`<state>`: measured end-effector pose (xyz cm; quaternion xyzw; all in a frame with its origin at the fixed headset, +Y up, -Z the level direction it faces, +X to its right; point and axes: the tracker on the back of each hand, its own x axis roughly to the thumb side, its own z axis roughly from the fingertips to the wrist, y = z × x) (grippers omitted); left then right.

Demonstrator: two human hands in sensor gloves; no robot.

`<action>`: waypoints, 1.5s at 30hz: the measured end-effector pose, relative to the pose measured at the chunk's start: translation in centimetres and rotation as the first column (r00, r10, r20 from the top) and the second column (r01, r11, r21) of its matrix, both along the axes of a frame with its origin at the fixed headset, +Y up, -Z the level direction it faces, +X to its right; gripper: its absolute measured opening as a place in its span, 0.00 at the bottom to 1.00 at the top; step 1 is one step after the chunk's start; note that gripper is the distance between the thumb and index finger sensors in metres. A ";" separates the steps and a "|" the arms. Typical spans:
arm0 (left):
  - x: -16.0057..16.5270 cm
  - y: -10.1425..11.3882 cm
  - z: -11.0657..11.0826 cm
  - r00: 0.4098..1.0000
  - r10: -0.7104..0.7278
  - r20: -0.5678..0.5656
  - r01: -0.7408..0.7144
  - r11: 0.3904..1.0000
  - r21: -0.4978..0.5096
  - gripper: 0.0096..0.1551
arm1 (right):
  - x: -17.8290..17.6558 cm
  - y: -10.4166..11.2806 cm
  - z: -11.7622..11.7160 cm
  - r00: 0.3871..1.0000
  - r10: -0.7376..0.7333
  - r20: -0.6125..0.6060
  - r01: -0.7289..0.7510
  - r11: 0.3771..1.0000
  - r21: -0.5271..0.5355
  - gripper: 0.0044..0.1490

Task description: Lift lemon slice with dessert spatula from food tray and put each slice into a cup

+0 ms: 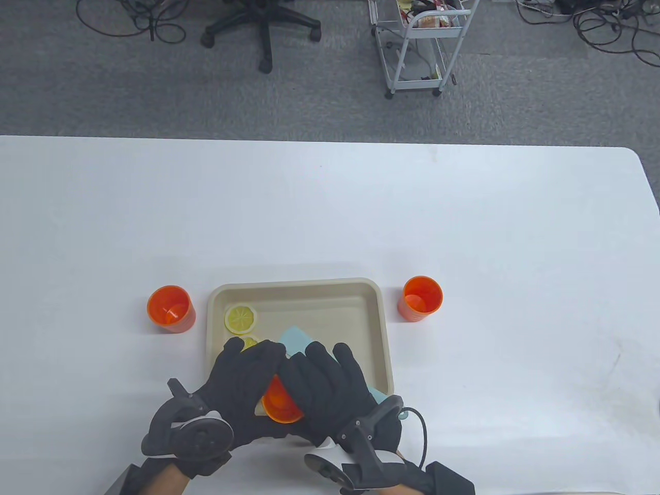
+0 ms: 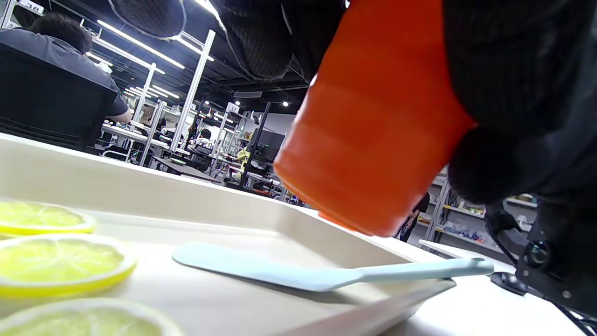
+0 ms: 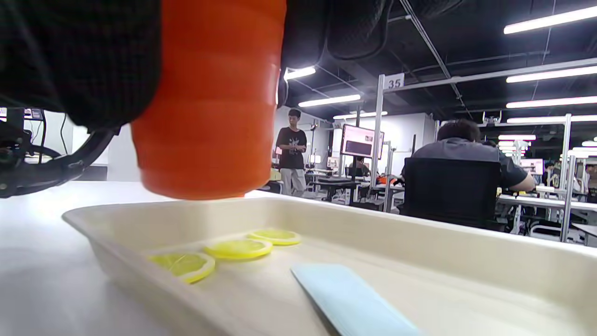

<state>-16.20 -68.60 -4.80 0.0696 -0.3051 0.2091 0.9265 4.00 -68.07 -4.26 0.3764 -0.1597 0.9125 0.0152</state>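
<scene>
Both hands [image 1: 281, 384] hide slices [image 3: 239, 248] overhead.

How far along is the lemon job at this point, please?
Done: nothing; three lemon slices lie in the tray, the spatula unheld. In hand: both hands hold one cup. Left: every slice; two side cups look empty.

The left hand [image 1: 242, 384] and right hand [image 1: 330, 389] were brought together at the near edge of the table, palms turned toward each other. A cup [image 1: 281, 405] was gripped between them, the gloved fingers of both curled round it. A tracker was strapped to each hand's back.
</scene>
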 end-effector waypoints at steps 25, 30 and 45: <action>-2.4 0.5 0.0 0.965 -0.052 -0.256 0.086 0.989 0.121 0.71 | 2.7 1.0 -2.4 0.981 -0.006 0.194 0.017 0.998 -0.054 0.68; -4.9 0.7 -0.4 0.894 -0.076 -0.441 0.155 0.977 0.144 0.68 | 5.1 2.0 -3.2 0.944 -0.022 0.328 0.025 1.000 -0.006 0.68; -10.1 0.1 -1.5 0.755 -0.088 -0.650 0.155 0.987 0.046 0.65 | 14.7 3.5 -6.4 0.715 -0.128 0.687 0.157 0.987 0.022 0.67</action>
